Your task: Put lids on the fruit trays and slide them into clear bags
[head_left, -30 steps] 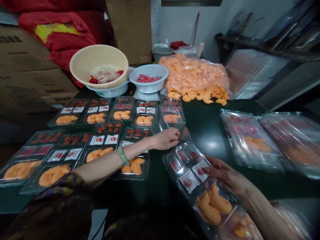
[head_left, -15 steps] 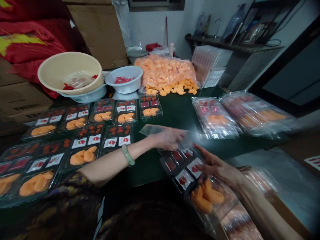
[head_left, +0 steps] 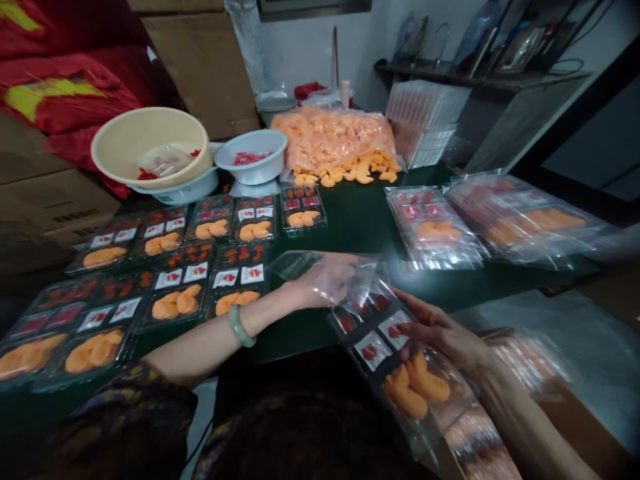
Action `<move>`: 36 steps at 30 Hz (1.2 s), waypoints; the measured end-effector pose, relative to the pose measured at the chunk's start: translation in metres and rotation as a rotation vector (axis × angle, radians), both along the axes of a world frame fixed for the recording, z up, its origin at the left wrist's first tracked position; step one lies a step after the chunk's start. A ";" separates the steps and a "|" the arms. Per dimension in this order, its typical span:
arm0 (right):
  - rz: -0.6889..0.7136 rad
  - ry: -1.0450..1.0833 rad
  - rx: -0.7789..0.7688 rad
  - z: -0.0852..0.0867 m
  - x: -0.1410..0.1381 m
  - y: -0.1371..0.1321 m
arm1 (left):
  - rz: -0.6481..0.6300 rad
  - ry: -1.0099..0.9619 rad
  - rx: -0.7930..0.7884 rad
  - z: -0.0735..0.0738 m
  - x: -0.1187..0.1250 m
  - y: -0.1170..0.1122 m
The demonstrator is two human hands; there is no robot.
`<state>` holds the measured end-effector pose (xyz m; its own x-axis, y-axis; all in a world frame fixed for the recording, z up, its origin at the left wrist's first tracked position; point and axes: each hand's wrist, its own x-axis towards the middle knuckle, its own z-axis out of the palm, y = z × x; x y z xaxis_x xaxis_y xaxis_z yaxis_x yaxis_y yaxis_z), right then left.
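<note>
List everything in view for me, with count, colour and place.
Held tray: one, orange and red contents, right hand
Clear plastic bag: one, colourless, left hand
Filled trays: nine, orange and red contents, table's left
Bagged tray stacks: two, clear wrapping, table's right
Cream basin: one, cream, back left
Basins: two, pale blue, back left
Large bag: one, peach-orange contents, table's back
Sacks: several, red, far left
Cardboard boxes: several, brown, far left
Table: one, dark green, centre
Bracelet: one, green, left wrist
Hands: two, left and right, around held tray
</note>
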<state>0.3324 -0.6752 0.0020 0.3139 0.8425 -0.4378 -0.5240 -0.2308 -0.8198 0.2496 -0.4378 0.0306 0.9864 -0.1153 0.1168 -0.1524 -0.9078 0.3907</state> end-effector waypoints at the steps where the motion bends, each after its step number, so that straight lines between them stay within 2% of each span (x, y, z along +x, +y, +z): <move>1: -0.019 0.008 -0.003 -0.002 -0.001 -0.001 | 0.042 -0.005 0.029 -0.002 -0.002 0.001; 3: -0.066 0.029 0.000 -0.005 -0.003 -0.003 | 0.145 0.001 0.076 -0.007 -0.007 0.003; 5: -0.122 0.046 0.013 -0.007 -0.007 -0.004 | 0.311 0.060 0.082 -0.012 -0.010 0.007; 7: -0.188 0.061 0.013 -0.009 -0.011 -0.005 | 0.446 0.158 0.012 -0.017 -0.012 0.010; 9: -0.250 0.088 0.009 -0.011 -0.017 -0.004 | 0.512 0.236 -0.205 -0.021 -0.014 0.010; 13: -0.336 0.176 0.027 -0.013 -0.026 -0.002 | 0.581 0.304 -0.808 -0.026 -0.017 0.004; 15: -0.409 0.220 0.044 -0.014 -0.030 0.000 | 0.599 0.308 -0.899 -0.026 -0.019 0.000; 17: -0.483 0.251 0.057 -0.014 -0.035 0.001 | 0.566 0.242 -0.787 -0.026 -0.023 -0.003; 21: -0.539 0.254 0.074 -0.016 -0.046 0.002 | 0.505 0.090 -0.254 -0.027 -0.033 -0.014; 24: -0.554 0.223 0.064 -0.020 -0.054 0.001 | 0.456 0.092 -0.007 -0.027 -0.041 -0.026; 27: -0.647 0.150 0.028 -0.024 -0.064 0.002 | 0.292 0.126 0.046 -0.024 -0.052 -0.037; 30: -0.707 0.112 -0.042 -0.023 -0.079 0.005 | 0.231 0.099 0.021 -0.018 -0.065 -0.039; 33: -0.651 0.155 -0.133 -0.019 -0.096 0.006 | 0.152 0.039 -0.056 -0.009 -0.079 -0.033; 36: -0.528 0.193 -0.198 -0.019 -0.107 0.001 | -0.045 0.065 -0.108 -0.002 -0.088 -0.027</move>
<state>0.2253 -0.6740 -0.0175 0.5671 0.4902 -0.6619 -0.7451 -0.0371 -0.6659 0.1613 -0.4652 0.0291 0.9864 -0.1501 0.0671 -0.1635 -0.8527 0.4961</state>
